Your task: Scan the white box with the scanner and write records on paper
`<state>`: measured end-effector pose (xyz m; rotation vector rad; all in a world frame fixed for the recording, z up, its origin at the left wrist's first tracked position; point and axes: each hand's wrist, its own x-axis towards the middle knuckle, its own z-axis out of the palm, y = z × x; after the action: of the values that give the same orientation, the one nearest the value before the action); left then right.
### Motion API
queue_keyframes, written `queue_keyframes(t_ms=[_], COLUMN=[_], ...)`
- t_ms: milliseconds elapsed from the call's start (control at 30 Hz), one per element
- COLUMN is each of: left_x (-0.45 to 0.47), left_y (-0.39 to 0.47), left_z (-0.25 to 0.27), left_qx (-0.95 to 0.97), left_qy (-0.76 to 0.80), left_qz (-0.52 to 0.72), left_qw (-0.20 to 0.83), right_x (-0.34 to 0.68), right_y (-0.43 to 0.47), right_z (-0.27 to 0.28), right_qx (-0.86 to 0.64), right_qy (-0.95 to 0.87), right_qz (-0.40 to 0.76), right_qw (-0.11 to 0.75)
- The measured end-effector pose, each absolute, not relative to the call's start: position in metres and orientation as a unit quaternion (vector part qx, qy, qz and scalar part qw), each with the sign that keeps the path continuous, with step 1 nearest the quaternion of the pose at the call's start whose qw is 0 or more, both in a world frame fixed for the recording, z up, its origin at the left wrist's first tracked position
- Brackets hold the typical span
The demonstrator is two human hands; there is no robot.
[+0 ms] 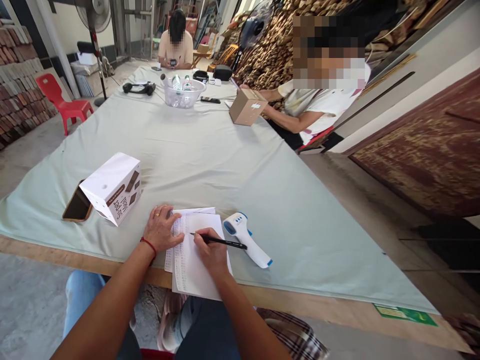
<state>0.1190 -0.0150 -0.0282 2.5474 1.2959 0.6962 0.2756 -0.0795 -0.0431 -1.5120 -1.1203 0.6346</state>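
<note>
My right hand [212,252] is closed around a black pen [228,243], its tip at the sheet of paper [198,272]. Rows of small handwriting run down the left side of that sheet, and its near end hangs past the table edge. Spread over the paper's left edge, my left hand [164,230] presses it down with fingers apart; a ring and a red wrist cord show on it. Another sheet lies underneath. Just right of the paper rests a white and blue infrared thermometer [249,239]. To the left stand a white printed box [116,187] and a phone [78,202].
A clear plastic basket [183,97] with bottles stands farther up the cloth-covered table [180,145]. At the right side a person sits by a cardboard box [247,107]; another sits at the far end. A red chair [67,102] and a fan [93,20] stand left.
</note>
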Motion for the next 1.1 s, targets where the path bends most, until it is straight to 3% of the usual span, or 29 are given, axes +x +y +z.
queue_keyframes(t_ms=[800,1100], left_x=[0.1189,0.1113], left_y=[-0.016,-0.0121], left_z=[-0.0292,-0.0235], left_qx=[0.858,0.844], left_qy=[0.442,0.424], left_qz=[0.239,0.274], left_qw=[0.108,0.182], right_x=[0.277,0.277], right_y=[-0.0799,-0.0784], right_z=[-0.045,-0.0406], right_qx=[-0.633,-0.602], right_qy=[-0.469,-0.539], right_qz=[0.278,0.181], right_qw=[0.549,0.56])
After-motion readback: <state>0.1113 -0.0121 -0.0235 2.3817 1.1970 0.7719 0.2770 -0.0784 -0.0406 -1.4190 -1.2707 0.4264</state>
